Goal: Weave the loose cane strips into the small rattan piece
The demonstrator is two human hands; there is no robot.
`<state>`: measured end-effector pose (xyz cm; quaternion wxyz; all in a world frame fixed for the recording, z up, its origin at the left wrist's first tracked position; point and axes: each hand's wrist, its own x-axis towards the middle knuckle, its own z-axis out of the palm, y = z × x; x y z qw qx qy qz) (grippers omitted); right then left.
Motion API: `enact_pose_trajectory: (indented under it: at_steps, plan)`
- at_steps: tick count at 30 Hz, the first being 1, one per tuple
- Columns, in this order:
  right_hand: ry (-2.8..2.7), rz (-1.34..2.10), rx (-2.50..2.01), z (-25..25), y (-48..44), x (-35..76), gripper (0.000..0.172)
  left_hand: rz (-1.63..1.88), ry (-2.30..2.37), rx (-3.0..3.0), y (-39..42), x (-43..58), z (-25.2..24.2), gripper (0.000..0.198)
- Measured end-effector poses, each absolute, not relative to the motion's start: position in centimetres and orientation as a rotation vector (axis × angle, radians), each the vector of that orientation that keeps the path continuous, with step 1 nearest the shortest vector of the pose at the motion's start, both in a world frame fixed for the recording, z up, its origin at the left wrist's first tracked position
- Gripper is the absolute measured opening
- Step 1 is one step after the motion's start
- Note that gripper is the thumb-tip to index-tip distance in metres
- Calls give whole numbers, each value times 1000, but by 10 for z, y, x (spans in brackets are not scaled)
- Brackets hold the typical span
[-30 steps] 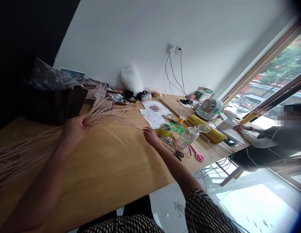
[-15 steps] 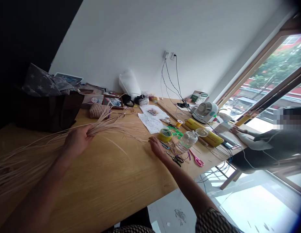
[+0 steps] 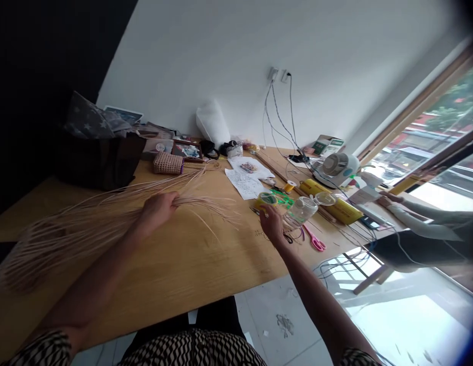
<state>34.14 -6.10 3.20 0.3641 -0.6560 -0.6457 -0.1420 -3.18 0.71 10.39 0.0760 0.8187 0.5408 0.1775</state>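
We are pinching pale strips in our left hand and holding our right hand beside a tape roll, that grip too hidden to tell.

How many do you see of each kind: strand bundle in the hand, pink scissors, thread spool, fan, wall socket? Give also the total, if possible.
Strand bundle in the left hand: 1
Pink scissors: 1
Thread spool: 1
Fan: 1
Wall sockets: 2
Total: 6
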Motion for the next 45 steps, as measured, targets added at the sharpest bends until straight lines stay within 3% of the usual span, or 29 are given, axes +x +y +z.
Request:
enact_pose_trajectory:
  at_steps: [5,6,8,10,13,16,18,21,25,30,33,37,40,45]
  plan:
    - [-1638,-417,-1302,92,-45,242,23,223,1620,2584,-3,-5,65,28]
    - [-1687,-373,-1251,95,-43,225,23,202,1532,2629,-7,-2,56,34]
    - [-1801,-252,-1187,91,-37,199,23,194,1381,2708,-16,-6,42,66]
    - [-1908,-109,-1165,78,-31,180,23,242,1258,2717,-26,-23,34,80]
    - [-2053,80,-1152,55,-22,159,23,540,1340,2638,-44,-76,35,59]
    - [-2239,196,-1086,37,-15,140,30,975,1824,2401,-65,-148,41,37]
    - [-2369,250,-1020,29,-11,125,40,1066,2172,2185,-78,-193,41,37]
    - [-2503,303,-995,17,-4,103,59,839,2419,1829,-93,-238,33,55]
    - [-2542,371,-1148,3,8,84,73,954,2158,1519,-97,-252,22,63]
    - [-2387,472,-1127,9,16,76,70,1276,1983,1454,-94,-236,42,63]
    - [-2261,443,-1029,40,17,72,68,1470,1855,1574,-94,-216,68,64]
    - [-2134,353,-1038,93,12,70,80,1664,1678,1995,-94,-181,96,59]
    - [-2155,515,-986,117,0,75,83,1782,1458,2341,-91,-157,106,54]
    - [-2196,834,-808,113,-23,88,69,1930,1089,2484,-83,-128,115,54]
